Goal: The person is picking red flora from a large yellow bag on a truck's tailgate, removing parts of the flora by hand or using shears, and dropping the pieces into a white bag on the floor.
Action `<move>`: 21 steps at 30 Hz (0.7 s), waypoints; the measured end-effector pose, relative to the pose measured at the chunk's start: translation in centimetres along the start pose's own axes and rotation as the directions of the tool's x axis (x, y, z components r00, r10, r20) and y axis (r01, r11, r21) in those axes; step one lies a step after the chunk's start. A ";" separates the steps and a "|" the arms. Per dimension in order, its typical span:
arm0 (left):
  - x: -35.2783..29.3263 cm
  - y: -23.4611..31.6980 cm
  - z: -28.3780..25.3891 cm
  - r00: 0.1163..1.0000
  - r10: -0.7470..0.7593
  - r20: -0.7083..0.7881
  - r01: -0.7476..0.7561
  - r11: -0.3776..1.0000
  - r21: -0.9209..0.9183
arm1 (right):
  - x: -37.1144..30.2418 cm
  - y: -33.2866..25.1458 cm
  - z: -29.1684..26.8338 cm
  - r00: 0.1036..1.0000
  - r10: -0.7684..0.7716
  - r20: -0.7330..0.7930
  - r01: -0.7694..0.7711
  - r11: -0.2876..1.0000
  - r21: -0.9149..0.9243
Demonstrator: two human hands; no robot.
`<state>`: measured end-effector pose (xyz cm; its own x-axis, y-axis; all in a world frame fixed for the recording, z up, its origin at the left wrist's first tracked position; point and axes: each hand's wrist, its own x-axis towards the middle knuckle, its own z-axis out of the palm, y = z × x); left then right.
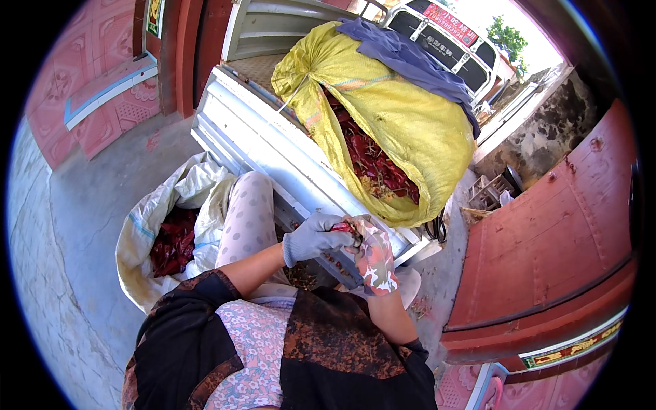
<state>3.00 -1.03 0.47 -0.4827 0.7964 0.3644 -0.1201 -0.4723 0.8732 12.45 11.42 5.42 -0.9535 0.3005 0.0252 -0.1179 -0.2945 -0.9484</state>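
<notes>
Apron: my dark apron [321,342] over a flowered top fills the near edge, covering my lap where I sit.
Left hand: my left hand [311,238], in a grey glove, has its fingers [333,229] curled and pinching one end of a red chili [342,226], which keeps the pod steady at chest height.
Right hand: my right hand [374,256], in a patterned glove, meets the left at the same chili; its fingers are closed toward the pod, though whether they pinch it or a small dark tool I cannot tell.
Chili: held between both hands, just above the truck's tailgate edge [328,188], so that bits probably drop onto the loose chilies beneath.
Knee: my dotted trouser leg [247,219] rises between the white sack and the tailgate.
White sack: an open white sack [164,219] stands on the concrete floor [96,225] at my left, mouth rolled back, red chilies inside, within easy reach of the left hand.
Yellow sack: a large yellow sack [396,123] lies on the truck bed, slit open toward me so chilies spill within reach.
Cloth: a blue cloth [417,61] is draped over the yellow sack's far side.
Door: a red metal door [553,239] stands at my right.
</notes>
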 end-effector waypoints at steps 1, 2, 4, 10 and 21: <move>0.0 -0.3 0.1 1.000 0.004 -0.019 -0.005 1.000 -0.019 | 0.1 -0.1 -0.1 0.998 0.068 -0.019 -0.068 0.998 -0.008; -0.1 -0.5 0.3 0.999 -0.007 -0.033 0.004 0.997 -0.071 | 0.0 0.0 0.1 0.995 0.089 -0.044 -0.088 0.996 0.027; 0.0 -0.4 0.8 0.998 -0.028 -0.055 0.018 0.985 -0.174 | 0.0 0.3 0.5 0.987 0.130 -0.095 -0.121 0.988 0.096; 0.4 -0.3 -1.1 0.976 0.214 0.041 -0.193 0.762 0.618 | 2.1 -1.7 -2.9 0.988 0.142 -0.065 -0.137 0.988 0.078; 0.9 -0.9 -1.4 0.859 0.474 0.193 -0.401 0.390 0.829 | 0.6 -1.4 0.2 0.992 0.025 -0.120 -0.070 0.920 -0.385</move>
<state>1.52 -0.43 -0.45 -0.3043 0.5335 0.7892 0.8657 -0.1908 0.4627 11.96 11.87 6.85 -0.9159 0.3997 -0.0364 0.0647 0.0574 -0.9963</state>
